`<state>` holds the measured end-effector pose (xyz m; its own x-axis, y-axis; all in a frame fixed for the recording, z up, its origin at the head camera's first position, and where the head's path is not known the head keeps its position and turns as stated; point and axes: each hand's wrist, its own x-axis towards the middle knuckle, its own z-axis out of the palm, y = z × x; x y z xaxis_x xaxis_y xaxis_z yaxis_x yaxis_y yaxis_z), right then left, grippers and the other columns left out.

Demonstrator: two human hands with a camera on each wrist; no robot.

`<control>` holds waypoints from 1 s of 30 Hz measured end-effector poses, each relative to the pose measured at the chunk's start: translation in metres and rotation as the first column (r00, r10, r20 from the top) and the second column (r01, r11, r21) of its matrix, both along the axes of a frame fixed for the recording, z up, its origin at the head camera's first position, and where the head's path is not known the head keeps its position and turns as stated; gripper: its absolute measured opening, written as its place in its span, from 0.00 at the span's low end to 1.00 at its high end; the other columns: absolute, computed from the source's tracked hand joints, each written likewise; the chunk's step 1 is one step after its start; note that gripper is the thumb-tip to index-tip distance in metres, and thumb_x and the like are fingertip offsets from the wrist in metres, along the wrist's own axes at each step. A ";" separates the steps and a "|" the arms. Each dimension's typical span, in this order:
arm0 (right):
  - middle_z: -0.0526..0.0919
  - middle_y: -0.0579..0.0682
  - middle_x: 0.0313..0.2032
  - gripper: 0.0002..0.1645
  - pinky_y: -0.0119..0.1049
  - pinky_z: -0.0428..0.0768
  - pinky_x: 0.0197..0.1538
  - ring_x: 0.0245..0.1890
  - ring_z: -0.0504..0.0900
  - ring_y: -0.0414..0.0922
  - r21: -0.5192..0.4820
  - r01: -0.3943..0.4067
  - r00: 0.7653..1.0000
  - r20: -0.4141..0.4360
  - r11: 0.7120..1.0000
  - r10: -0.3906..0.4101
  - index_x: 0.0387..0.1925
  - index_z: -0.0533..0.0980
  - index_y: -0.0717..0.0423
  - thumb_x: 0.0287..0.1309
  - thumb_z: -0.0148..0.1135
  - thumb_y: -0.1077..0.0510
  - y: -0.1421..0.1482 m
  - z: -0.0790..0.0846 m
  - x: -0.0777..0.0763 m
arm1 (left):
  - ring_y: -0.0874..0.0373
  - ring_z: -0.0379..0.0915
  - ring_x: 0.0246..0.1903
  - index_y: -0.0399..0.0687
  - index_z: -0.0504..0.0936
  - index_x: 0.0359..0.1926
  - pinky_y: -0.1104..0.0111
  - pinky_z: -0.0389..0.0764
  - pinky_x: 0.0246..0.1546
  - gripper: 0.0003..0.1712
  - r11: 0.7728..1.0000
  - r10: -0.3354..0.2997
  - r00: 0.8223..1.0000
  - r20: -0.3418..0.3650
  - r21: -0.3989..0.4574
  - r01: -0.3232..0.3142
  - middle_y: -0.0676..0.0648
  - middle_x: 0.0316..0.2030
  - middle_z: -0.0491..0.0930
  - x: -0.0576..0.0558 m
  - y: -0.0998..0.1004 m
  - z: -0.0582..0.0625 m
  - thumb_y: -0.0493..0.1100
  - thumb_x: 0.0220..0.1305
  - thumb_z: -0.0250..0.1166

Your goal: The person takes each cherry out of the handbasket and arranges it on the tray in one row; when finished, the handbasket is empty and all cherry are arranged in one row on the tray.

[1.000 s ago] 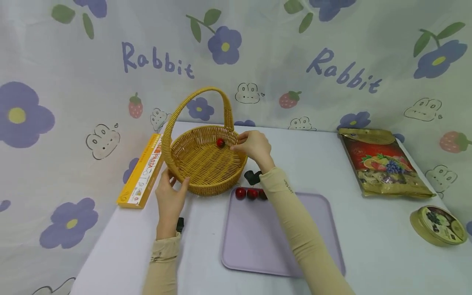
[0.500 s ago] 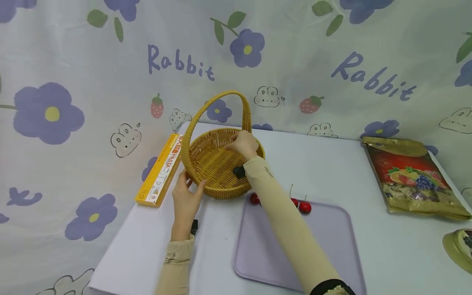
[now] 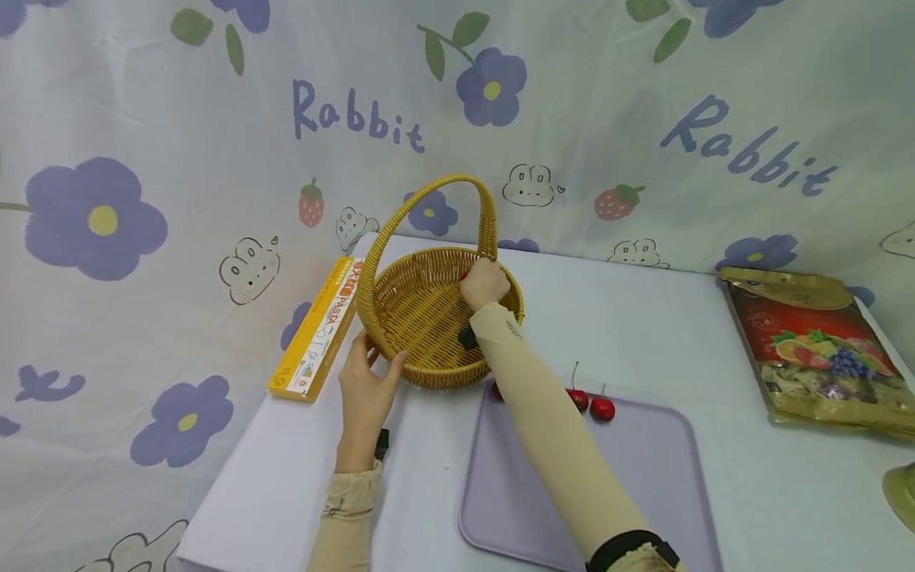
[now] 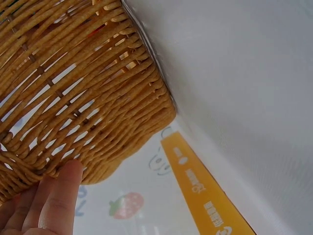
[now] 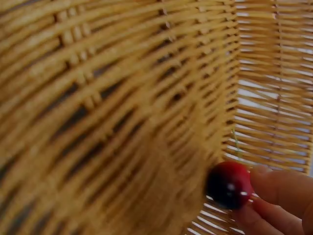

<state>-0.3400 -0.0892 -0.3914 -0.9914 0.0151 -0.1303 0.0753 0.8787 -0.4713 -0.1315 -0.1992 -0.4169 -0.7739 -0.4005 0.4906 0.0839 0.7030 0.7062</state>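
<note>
In the head view a round wicker basket (image 3: pixel 429 318) with a tall arched handle stands on the white table. My left hand (image 3: pixel 368 389) is at its near left side, thumb by the rim. The left wrist view shows straight fingers (image 4: pixel 61 198) against the outer wall. My right hand (image 3: pixel 484 284) is inside the basket at the far right. In the right wrist view its thumb and fingers pinch a dark red cherry (image 5: pixel 228 186) with a thin green stem, close to the wicker wall. Several cherries (image 3: pixel 603 410) lie at the far edge of a lilac tray (image 3: pixel 643 477).
A yellow pasta box (image 3: pixel 314 334) lies left of the basket. On the right lies a red and gold fruit bag (image 3: pixel 815 349), and part of a gold tin (image 3: pixel 901 492) shows at the frame's edge. A patterned cloth (image 3: pixel 572 119) rises behind the table.
My right hand has moved deeper into the basket, over the place where the cherry sat, and now pinches it. My left hand stays at the basket's side. The head view has turned right.
</note>
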 end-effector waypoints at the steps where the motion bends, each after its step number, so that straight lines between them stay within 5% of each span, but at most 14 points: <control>1: 0.86 0.52 0.34 0.12 0.39 0.82 0.31 0.33 0.84 0.48 0.007 -0.001 1.000 0.003 1.000 0.001 0.20 0.76 0.48 0.56 0.66 0.54 -0.001 -0.001 -0.001 | 0.39 0.76 0.53 0.30 0.68 0.62 0.50 0.82 0.51 0.35 1.000 0.000 1.000 0.000 0.000 0.000 0.32 0.52 0.77 0.000 0.000 0.000 0.40 0.58 0.71; 11: 0.86 0.51 0.33 0.06 0.38 0.83 0.31 0.33 0.85 0.46 0.079 -0.001 1.000 -0.002 0.997 0.001 0.27 0.81 0.49 0.58 0.64 0.54 -0.009 -0.009 -0.009 | 0.40 0.76 0.53 0.31 0.68 0.61 0.52 0.83 0.51 0.35 1.000 0.002 1.000 -0.007 -0.006 -0.002 0.33 0.52 0.77 -0.002 0.002 -0.002 0.39 0.57 0.72; 18: 0.86 0.50 0.29 0.07 0.33 0.63 0.19 0.25 0.79 0.42 0.115 -0.034 0.999 0.017 0.993 0.032 0.27 0.79 0.48 0.60 0.62 0.55 -0.016 -0.012 -0.011 | 0.40 0.76 0.53 0.31 0.69 0.61 0.52 0.83 0.50 0.35 1.000 0.001 1.000 -0.020 -0.019 -0.001 0.33 0.52 0.77 -0.003 0.003 -0.001 0.38 0.55 0.73; 24: 0.87 0.52 0.34 0.12 0.38 0.83 0.29 0.31 0.85 0.47 0.110 -0.044 0.999 -0.009 0.993 0.046 0.36 0.83 0.52 0.57 0.66 0.48 -0.018 -0.014 -0.012 | 0.40 0.76 0.53 0.32 0.69 0.61 0.52 0.83 0.50 0.35 1.000 0.000 0.999 -0.033 -0.011 0.000 0.34 0.52 0.77 -0.003 0.000 0.001 0.38 0.56 0.72; 30: 0.87 0.52 0.37 0.17 0.42 0.86 0.38 0.36 0.85 0.48 0.056 -0.051 0.998 0.028 0.997 0.049 0.38 0.83 0.51 0.54 0.69 0.44 -0.012 -0.022 -0.012 | 0.41 0.76 0.54 0.32 0.68 0.62 0.53 0.83 0.52 0.34 1.000 0.005 1.000 0.012 0.006 -0.005 0.33 0.53 0.77 -0.002 0.002 -0.002 0.38 0.57 0.71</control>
